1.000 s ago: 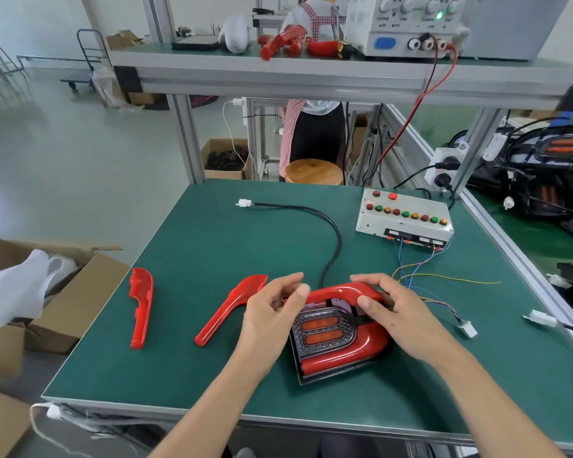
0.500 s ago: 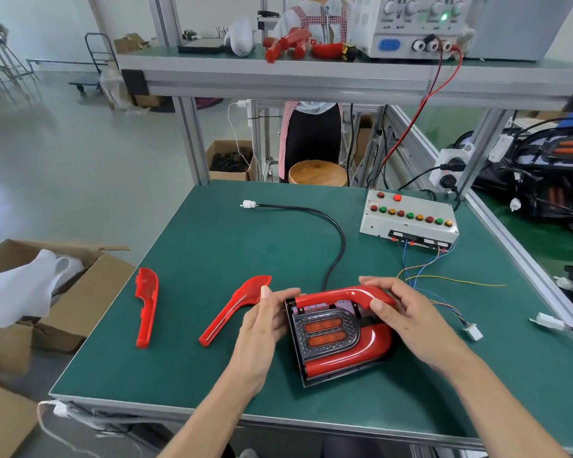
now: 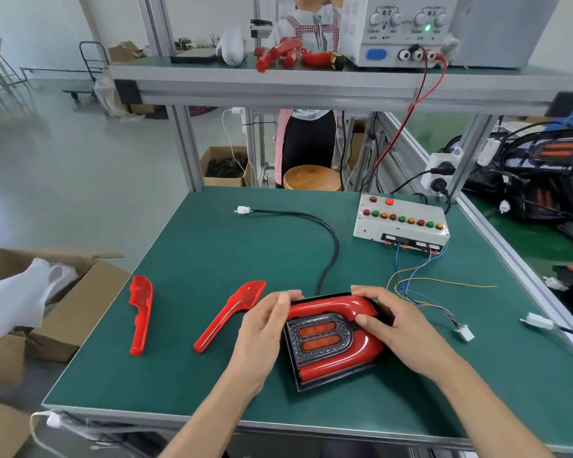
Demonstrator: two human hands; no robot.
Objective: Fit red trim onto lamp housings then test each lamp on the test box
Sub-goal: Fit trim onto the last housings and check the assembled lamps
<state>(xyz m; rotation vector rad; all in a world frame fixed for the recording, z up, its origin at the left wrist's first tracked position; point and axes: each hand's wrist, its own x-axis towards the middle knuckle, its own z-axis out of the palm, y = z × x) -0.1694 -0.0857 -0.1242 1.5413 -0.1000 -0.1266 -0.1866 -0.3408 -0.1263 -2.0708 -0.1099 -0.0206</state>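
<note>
On the green bench mat (image 3: 212, 246), near its front edge, lies the lamp housing (image 3: 325, 345) with a red U-shaped trim (image 3: 344, 355) seated around its two orange lenses. Left hand (image 3: 262, 338) grips the housing's left edge, fingers curled over the top corner; right hand (image 3: 394, 328) clamps the trim's upper bend, thumb pressed on its inner curve. Two loose red trim pieces (image 3: 141, 314) (image 3: 230, 314) lie to the left, well apart from the lamp. Beyond, the test box (image 3: 401, 223) sits at the mat's far right, its coloured wires trailing toward the lamp; whether they are plugged in seems unclear
</note>
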